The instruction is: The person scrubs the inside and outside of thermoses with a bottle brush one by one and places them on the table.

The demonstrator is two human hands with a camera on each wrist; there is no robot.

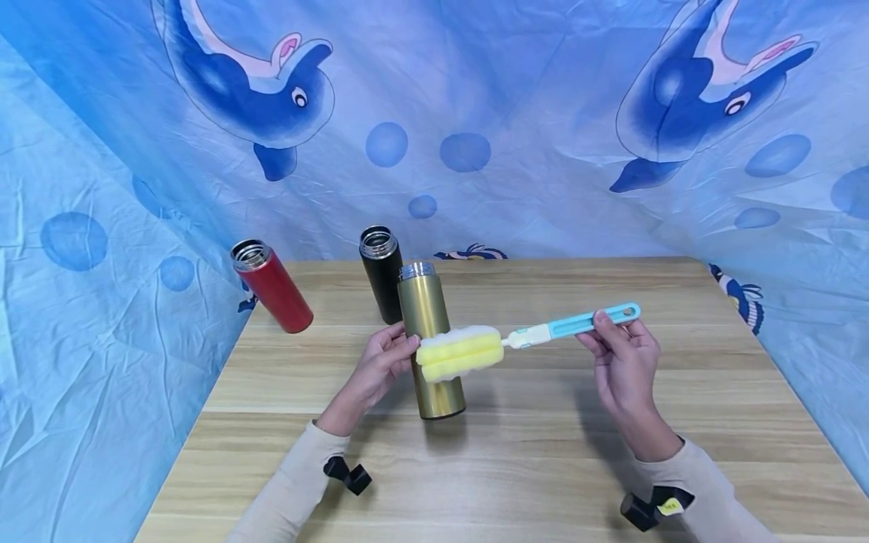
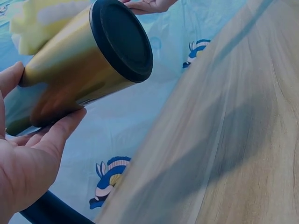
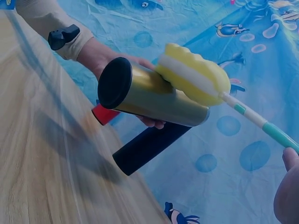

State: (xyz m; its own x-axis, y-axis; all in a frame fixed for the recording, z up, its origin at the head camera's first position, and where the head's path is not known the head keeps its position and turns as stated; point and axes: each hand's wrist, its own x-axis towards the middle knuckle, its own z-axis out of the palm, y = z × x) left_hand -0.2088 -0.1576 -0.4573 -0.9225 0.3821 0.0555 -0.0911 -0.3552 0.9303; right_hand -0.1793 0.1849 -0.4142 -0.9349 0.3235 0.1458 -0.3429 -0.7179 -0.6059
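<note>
My left hand point(image 1: 382, 368) grips a gold vacuum flask point(image 1: 429, 309) around its middle. The flask has no lid, its steel mouth points up and away, and its black base point(image 2: 125, 42) is lifted over the table, casting a shadow. With thumb and fingers, my right hand point(image 1: 626, 362) pinches the turquoise handle point(image 1: 589, 323) of a bottle brush. The brush's yellow and white sponge head point(image 1: 462, 354) lies across the flask's outer side, overlapping it in the head view. In the right wrist view the sponge point(image 3: 196, 74) sits against the gold wall beside the left hand's fingers.
Behind the gold flask stands a black flask point(image 1: 382, 279), lidless, on the wooden table point(image 1: 543, 467). A red flask point(image 1: 274, 290), also lidless, stands at the far left near the table's edge. A blue dolphin-printed cloth point(image 1: 516, 204) hangs behind and along both sides.
</note>
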